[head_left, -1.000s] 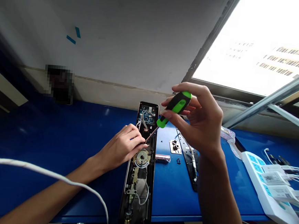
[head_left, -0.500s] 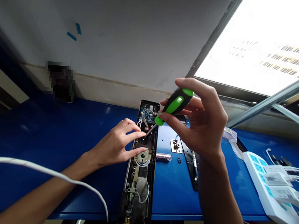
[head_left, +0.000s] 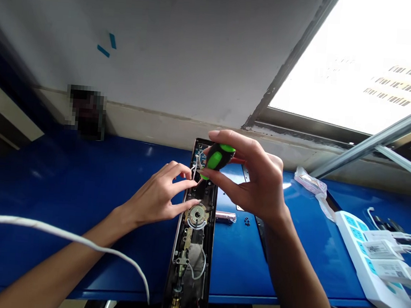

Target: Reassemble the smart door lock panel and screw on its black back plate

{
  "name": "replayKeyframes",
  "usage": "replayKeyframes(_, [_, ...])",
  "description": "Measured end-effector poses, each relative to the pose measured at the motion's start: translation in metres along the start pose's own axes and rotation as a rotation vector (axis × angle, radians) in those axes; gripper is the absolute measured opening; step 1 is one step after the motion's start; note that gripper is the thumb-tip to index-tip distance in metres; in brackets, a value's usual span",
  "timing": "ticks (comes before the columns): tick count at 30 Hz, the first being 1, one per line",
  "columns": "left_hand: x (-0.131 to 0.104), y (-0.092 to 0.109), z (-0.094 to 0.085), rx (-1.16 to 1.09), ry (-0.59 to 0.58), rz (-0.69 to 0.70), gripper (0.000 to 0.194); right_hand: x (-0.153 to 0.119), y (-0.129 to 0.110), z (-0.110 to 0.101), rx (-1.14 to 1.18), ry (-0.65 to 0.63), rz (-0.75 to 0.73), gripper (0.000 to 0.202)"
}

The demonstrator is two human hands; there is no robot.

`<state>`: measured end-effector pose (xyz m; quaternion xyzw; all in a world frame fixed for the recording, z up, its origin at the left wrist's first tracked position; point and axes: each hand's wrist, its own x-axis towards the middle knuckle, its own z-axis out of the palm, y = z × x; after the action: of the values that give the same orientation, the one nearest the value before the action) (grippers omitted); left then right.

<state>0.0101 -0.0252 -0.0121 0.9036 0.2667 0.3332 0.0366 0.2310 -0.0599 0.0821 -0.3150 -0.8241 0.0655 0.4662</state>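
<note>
A long, narrow black device housing (head_left: 209,249) lies open lengthwise before me, full of parts. My right hand (head_left: 257,177) grips a screwdriver (head_left: 219,156) by its green and black handle, its shaft slanting down and left into the housing. My left hand (head_left: 163,191) is open over the housing's left edge; its index fingertip is close to the shaft. The left thumb is just above a round metal part (head_left: 197,215). Past the hands, a blue circuit board (head_left: 199,151) with white wires is partly hidden, and the driver's tip cannot be made out.
On the blue table (head_left: 239,270), right of the housing, are a shiny pinkish cylinder (head_left: 225,217) and small black pieces (head_left: 246,222). A white power strip (head_left: 361,251) with plugged-in adapters stands further right. A white cable (head_left: 60,232) crosses above my left forearm.
My right hand has moved left and a little down with the screwdriver, and its handle now covers part of the circuit board. My left hand has shifted only slightly.
</note>
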Motion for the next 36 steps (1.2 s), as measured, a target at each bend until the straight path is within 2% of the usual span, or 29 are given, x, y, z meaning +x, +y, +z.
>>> replayKeyframes(7, [-0.001, -0.001, 0.002, -0.007, -0.002, -0.002, 0.028, -0.003, 0.003, 0.002, -0.053, 0.006, -0.048, 0.052])
replayKeyframes(10, [-0.001, 0.0, 0.002, -0.034, -0.005, -0.02, 0.028, -0.002, 0.008, 0.005, -0.091, 0.051, -0.151, 0.053])
replayKeyframes(12, [-0.001, 0.001, -0.001, -0.055, 0.002, -0.044, 0.029, 0.0, 0.01, 0.005, -0.067, 0.06, -0.198, 0.055])
replayKeyframes(14, [-0.001, 0.001, -0.004, -0.086, -0.004, -0.09, 0.03, 0.002, 0.009, 0.003, 0.002, 0.027, -0.176, 0.049])
replayKeyframes(17, [-0.001, -0.002, -0.01, -0.163, -0.093, -0.192, 0.032, 0.004, 0.007, 0.0, 0.12, 0.014, -0.156, 0.044])
replayKeyframes(19, [-0.002, -0.004, -0.013, -0.202, -0.161, -0.245, 0.032, 0.005, 0.008, -0.002, 0.146, 0.079, -0.199, 0.038])
replayKeyframes(22, [-0.003, -0.005, -0.013, -0.23, -0.202, -0.29, 0.03, 0.006, 0.009, -0.002, 0.093, 0.163, -0.258, 0.035])
replayKeyframes(25, [-0.003, -0.003, -0.011, -0.263, -0.235, -0.332, 0.029, 0.005, 0.007, -0.002, 0.118, 0.097, -0.2, 0.034])
replayKeyframes(27, [-0.003, -0.002, -0.011, -0.278, -0.256, -0.355, 0.029, 0.005, 0.007, -0.002, 0.183, 0.056, -0.16, 0.04])
replayKeyframes(32, [-0.003, -0.001, -0.009, -0.287, -0.247, -0.365, 0.027, 0.005, 0.01, -0.001, 0.085, 0.181, -0.236, 0.036])
replayKeyframes(36, [-0.001, 0.0, -0.007, -0.332, -0.261, -0.397, 0.024, 0.005, 0.009, 0.001, 0.107, 0.112, -0.144, 0.035])
